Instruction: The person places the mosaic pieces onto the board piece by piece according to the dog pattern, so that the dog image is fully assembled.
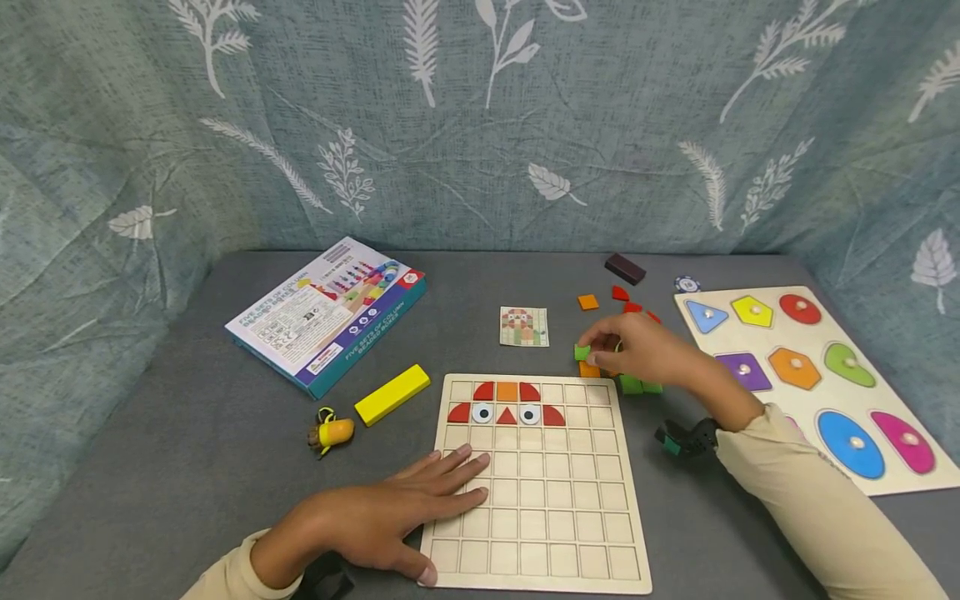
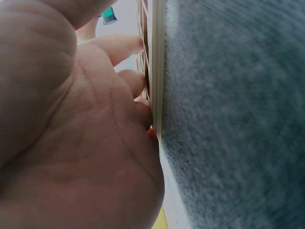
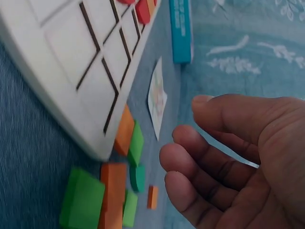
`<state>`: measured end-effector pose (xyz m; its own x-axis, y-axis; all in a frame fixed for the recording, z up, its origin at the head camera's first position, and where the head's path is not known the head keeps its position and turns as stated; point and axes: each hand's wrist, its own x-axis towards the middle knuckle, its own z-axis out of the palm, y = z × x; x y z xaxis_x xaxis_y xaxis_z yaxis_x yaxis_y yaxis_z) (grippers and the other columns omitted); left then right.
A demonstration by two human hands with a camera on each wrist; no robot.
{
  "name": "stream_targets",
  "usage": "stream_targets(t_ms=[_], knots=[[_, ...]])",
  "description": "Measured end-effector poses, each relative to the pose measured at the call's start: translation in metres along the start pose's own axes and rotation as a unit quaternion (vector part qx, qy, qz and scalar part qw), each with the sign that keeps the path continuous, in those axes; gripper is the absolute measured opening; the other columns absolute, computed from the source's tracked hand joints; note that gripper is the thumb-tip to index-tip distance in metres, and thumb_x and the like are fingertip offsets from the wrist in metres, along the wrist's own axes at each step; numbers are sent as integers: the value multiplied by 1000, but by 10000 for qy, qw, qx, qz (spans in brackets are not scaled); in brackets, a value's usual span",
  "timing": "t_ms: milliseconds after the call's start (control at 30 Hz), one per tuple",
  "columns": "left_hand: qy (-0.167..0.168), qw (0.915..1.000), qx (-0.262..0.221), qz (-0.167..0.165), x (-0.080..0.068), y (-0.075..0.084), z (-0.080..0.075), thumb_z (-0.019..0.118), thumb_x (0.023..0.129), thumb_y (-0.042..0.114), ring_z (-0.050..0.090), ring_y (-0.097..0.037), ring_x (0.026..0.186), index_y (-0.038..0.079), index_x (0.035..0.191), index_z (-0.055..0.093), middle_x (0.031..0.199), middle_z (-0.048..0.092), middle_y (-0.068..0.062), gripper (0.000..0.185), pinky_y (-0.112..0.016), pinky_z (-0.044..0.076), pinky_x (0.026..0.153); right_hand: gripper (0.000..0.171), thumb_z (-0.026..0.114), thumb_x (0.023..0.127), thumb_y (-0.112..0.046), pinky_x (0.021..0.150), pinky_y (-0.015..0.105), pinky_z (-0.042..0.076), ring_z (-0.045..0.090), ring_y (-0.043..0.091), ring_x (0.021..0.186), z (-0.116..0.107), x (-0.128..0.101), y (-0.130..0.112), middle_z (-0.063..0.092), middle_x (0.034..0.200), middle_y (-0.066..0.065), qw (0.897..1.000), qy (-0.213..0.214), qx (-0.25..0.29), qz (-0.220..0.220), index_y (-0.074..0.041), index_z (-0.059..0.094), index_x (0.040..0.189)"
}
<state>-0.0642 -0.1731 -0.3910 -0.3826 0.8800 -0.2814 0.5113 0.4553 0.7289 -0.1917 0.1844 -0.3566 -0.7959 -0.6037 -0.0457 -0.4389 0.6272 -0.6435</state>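
My left hand (image 1: 382, 512) rests with spread fingers on the left side of a pale wooden grid board (image 1: 534, 523). In the left wrist view its palm (image 2: 90, 138) stands beside the board's edge (image 2: 157, 57). Red pieces, an orange square and two eye discs sit in the board's top rows. My right hand (image 1: 641, 346) hovers by the board's far right corner, near a green piece (image 1: 582, 352) and an orange piece (image 1: 590, 369). In the right wrist view its fingers (image 3: 188, 157) are loosely bent, with nothing between them; the green piece (image 3: 136, 143) lies apart from them.
A small picture card (image 1: 524, 327) lies behind the board. To the left are a yellow block (image 1: 392, 395), a yellow toy (image 1: 331, 431) and a flat box (image 1: 330, 317). A shape puzzle (image 1: 738, 333) lies at right. Loose green blocks (image 1: 641, 386) and a dark block (image 1: 625, 268) are nearby.
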Motion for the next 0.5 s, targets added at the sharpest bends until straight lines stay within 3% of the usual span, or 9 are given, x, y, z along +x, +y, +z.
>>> stream_targets(t_ms=[500], knots=[[-3, 10000, -5, -74, 0, -1, 2, 70, 88, 38, -11, -21, 147, 24, 156, 23, 163, -6, 5, 84, -53, -4, 115, 21, 65, 92, -4, 72, 37, 50, 59, 23, 85, -11, 0, 31, 67, 95, 7, 9962, 498, -500, 508, 4, 68, 111]])
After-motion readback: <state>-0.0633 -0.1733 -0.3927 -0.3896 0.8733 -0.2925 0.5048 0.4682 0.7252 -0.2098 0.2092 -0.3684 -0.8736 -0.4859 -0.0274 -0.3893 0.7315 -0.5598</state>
